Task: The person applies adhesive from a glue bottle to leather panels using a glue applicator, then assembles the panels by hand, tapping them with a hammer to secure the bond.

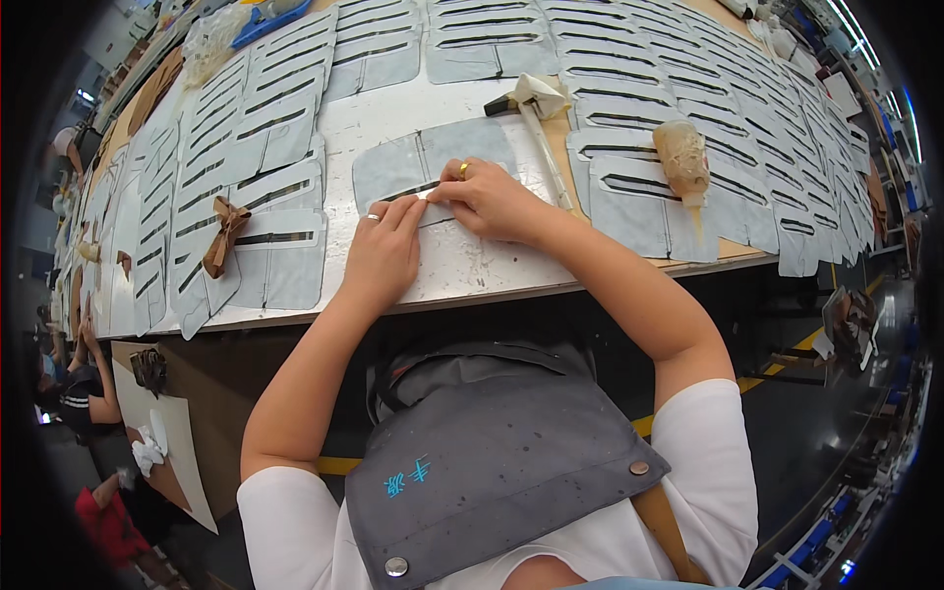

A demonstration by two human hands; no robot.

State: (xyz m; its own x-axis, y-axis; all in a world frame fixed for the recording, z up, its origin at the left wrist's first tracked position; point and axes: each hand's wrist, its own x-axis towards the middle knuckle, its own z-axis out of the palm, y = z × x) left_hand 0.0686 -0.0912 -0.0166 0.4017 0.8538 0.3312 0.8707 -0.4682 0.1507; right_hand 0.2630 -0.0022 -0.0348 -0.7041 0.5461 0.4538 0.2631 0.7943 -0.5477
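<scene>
A grey panel (383,167) with a dark, zipper-like strip across it lies flat on the white worktable in front of me. My left hand (385,246) rests at its near edge, fingers bent and close together on the strip. From the right, my right hand (487,202) pinches at the same spot, its fingertips meeting those of the left. Whatever small part lies between the fingertips is hidden. Just right of the panel stands a pale tool with a long light handle (544,152) and a dark tip, wrapped at its head.
Rows of similar grey panels (619,108) with dark strips overlap on both sides. A yellowish glue bottle (681,157) lies on the right rows, a folded brown piece (226,236) on the left. The table's near edge (472,300) runs before me. Other people (93,393) are at the left.
</scene>
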